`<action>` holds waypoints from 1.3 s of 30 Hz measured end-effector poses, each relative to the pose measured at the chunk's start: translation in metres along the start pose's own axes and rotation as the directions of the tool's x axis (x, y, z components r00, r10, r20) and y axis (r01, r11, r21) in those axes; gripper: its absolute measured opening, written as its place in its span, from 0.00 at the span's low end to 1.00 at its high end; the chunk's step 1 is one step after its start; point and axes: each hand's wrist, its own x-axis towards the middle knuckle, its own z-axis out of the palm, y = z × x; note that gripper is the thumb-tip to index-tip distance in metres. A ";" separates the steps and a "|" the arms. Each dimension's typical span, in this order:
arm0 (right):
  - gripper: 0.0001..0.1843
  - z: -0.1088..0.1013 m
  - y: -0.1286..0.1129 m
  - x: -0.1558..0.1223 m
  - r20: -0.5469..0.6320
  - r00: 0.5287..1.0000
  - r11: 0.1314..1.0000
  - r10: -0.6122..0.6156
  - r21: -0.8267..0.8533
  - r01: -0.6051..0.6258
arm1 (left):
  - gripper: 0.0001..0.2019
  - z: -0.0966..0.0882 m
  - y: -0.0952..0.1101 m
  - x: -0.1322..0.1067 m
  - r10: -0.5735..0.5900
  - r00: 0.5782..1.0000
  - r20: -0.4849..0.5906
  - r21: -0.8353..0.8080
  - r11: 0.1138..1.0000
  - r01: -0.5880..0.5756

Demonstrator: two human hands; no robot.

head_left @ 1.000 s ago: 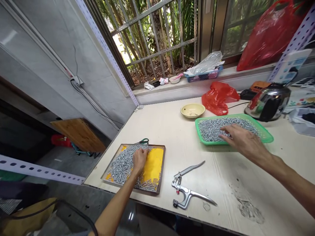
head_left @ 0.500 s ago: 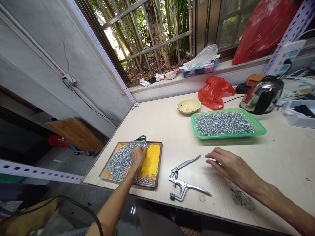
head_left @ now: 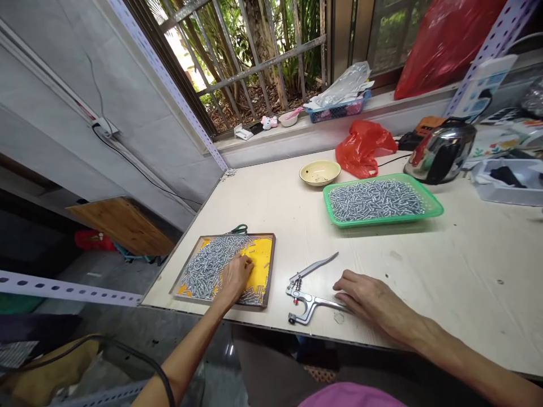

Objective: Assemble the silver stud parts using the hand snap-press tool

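Nearest, the right hand [head_left: 373,297] is lowered with half-bent fingers at the lower handle of the metal pliers [head_left: 313,301], which lie spread on the table, and I cannot tell whether it grasps them. To their left, the left hand [head_left: 236,277] bends its fingers together inside the shallow tray [head_left: 271,265], beside the heap of small metal pieces [head_left: 207,265]; whether it pinches any piece, I cannot tell. Farther away stand the green basket [head_left: 382,223], full of similar pieces, then the cream bowl [head_left: 319,176].

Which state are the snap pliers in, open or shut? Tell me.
Open: the snap pliers lie with their handles spread wide apart.
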 end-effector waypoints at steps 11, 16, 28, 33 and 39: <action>0.10 0.020 -0.003 0.002 0.130 0.992 0.992 0.003 -0.126 0.014 | 0.12 0.010 -0.010 0.010 0.153 0.988 0.018 -0.001 0.988 -0.153; 0.09 0.026 -0.002 0.005 0.159 0.987 0.990 0.009 -0.138 0.013 | 0.13 0.009 -0.009 0.006 0.114 0.993 -0.020 0.000 0.993 -0.114; 0.10 0.032 0.004 0.005 0.139 0.990 0.994 -0.003 -0.109 0.019 | 0.15 0.003 -0.004 0.003 -0.003 1.000 -0.014 0.068 0.998 0.004; 0.09 0.024 -0.001 0.006 0.174 0.985 0.995 -0.008 -0.101 0.026 | 0.12 -0.011 0.019 -0.016 -0.081 0.996 -0.024 -0.231 0.970 0.073; 0.09 0.008 -0.014 0.009 0.235 0.970 0.991 0.063 -0.132 -0.033 | 0.17 0.001 0.068 -0.058 0.021 0.887 0.461 -0.721 0.592 0.361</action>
